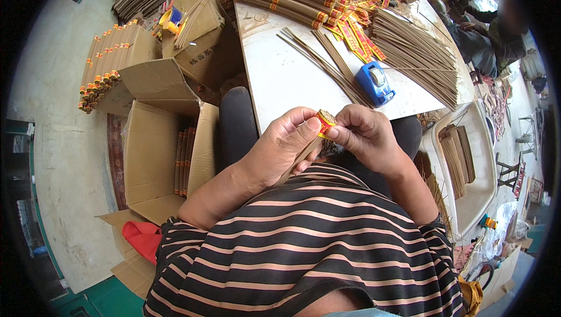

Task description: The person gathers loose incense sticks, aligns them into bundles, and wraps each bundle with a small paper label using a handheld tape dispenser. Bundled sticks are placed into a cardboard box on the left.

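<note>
Striped shirt (304,241) foremost; my left hand (283,141) is gripping the stick bundle (301,158), my right hand (369,134) is pinching its red-yellow band (325,125), ideally keeping it level.

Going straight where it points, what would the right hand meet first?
The right hand would first meet the red-and-yellow paper band on the bundle of thin brown sticks, which it seems to touch; then perhaps the left hand, depth unclear.
</note>
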Available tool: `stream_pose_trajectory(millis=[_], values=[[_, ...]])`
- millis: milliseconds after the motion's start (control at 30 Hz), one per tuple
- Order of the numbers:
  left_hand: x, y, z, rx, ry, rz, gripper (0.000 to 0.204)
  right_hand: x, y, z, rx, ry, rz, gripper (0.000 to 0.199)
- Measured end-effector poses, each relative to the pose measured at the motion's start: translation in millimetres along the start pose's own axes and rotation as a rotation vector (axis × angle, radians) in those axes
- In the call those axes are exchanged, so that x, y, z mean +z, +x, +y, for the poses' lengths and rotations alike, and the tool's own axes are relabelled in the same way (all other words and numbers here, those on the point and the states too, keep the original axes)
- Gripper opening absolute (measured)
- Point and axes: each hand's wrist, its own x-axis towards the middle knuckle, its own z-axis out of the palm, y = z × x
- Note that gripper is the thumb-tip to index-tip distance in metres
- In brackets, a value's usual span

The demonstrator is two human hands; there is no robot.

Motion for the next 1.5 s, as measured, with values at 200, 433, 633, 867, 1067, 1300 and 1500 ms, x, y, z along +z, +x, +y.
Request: stream_pose_trajectory(millis=[200,433,633,867,1067,1300,1500], values=[[-5.4,0.7,-2.0,-0.034,-0.064,-0.024,0.031,3.1,2.4,6.0,-0.119,-0.074,0.053,0.021],[-8.8,2.3,-0.9,-0.075,-0.109,-0.105,0.032,-0.9,4.1,10.0,-0.008,0.108,0.021,0.026],[-15.3,9.1,0.0,-0.154,-0.192,-0.302,0.035,-5.8,11.6,2.0,-0.184,0.074,0.010,0.032],[-12.2,10.3,-6.0,-0.054,0.001,-0.169,0.040,-11.4,10.0,3.3,-0.233,-0.104,-0.043,0.031],[-4.0,5.2,2.7,0.070,0.396,-0.172,0.045,-12.3,4.8,-8.0,-0.218,-0.104,-0.025,0.028],[-2.8,0.7,10.9,-0.022,0.474,-0.220,0.045,-12.9,-1.3,-14.7,-0.211,-0.176,-0.055,0.031],[6.2,5.4,6.8,-0.198,0.235,-0.232,0.035,-17.6,-6.9,-1.3,-0.178,-0.110,-0.057,0.032]])
